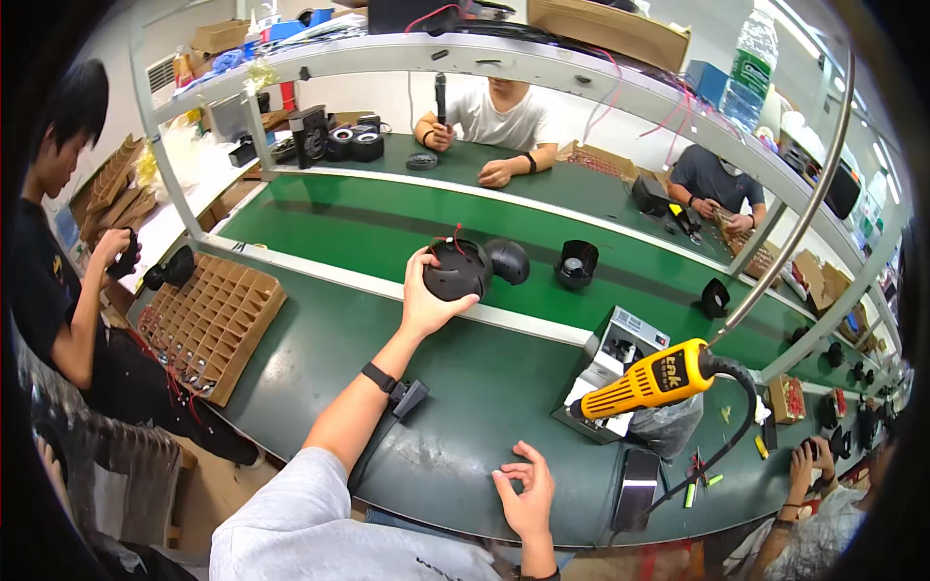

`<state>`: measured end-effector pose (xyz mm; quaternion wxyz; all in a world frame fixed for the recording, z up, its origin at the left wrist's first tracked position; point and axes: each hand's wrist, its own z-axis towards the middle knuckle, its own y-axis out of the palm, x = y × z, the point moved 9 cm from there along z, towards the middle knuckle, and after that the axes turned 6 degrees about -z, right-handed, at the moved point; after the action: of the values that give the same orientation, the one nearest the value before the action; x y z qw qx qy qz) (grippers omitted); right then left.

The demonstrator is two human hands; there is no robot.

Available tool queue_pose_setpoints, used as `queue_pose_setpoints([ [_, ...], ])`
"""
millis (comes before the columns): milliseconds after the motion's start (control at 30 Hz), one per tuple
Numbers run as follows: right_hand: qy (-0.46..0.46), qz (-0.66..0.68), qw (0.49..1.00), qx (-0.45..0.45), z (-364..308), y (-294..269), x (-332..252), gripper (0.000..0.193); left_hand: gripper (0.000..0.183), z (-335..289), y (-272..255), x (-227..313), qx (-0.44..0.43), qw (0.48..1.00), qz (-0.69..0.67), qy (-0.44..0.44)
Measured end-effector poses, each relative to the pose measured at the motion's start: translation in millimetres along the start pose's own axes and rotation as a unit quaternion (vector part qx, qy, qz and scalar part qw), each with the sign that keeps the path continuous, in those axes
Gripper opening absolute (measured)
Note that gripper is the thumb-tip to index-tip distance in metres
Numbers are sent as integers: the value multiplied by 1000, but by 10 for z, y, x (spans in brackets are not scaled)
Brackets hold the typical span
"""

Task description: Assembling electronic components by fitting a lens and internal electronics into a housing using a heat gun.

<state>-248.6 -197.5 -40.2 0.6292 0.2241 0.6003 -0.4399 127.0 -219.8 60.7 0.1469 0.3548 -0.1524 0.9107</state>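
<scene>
My left hand (426, 302) reaches out over the green conveyor belt (378, 225). Its thumb and fingers grip a round black plastic housing (458, 271), from whose top a short red wire sticks up. Just right of it on the belt lies a rounded black shell (509, 261). A black cup-shaped part (575, 265) with a round piece inside stands further right. Above the dark green worktop near its front edge is my right hand (530, 492), holding nothing, its fingers loosely bent and apart.
A yellow electric screwdriver (644, 381) hangs at right before a grey metal box (628, 339). A black rectangular device (636, 489) lies below. Left stand a divided cardboard tray (208, 320) and a co-worker (73, 242). Other people sit across the belt. A metal frame (387, 50) crosses overhead.
</scene>
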Motion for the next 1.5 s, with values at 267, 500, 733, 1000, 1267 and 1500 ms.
queue_pose_setpoints([
  [267,-11,-24,999,-18,-16,18,-103,58,90,32,-14,1049,-52,983,-69,159],
  [500,-20,-38,999,-10,-65,-5,-165,54,117,-14,-68,1815,-64,948,-89,299],
  [733,-29,-44,999,-15,-46,2,-184,51,113,-51,-82,2215,-55,930,-78,356],
  [1000,-32,-45,998,-30,-70,-12,-221,47,101,154,237,2261,-32,937,-2,348],
  [1267,-41,1,998,-40,-72,88,-60,43,92,380,766,1990,-49,955,-4,291],
  [1500,-39,10,998,-50,-53,15,-42,43,90,378,1149,2071,-58,948,-39,310],
])
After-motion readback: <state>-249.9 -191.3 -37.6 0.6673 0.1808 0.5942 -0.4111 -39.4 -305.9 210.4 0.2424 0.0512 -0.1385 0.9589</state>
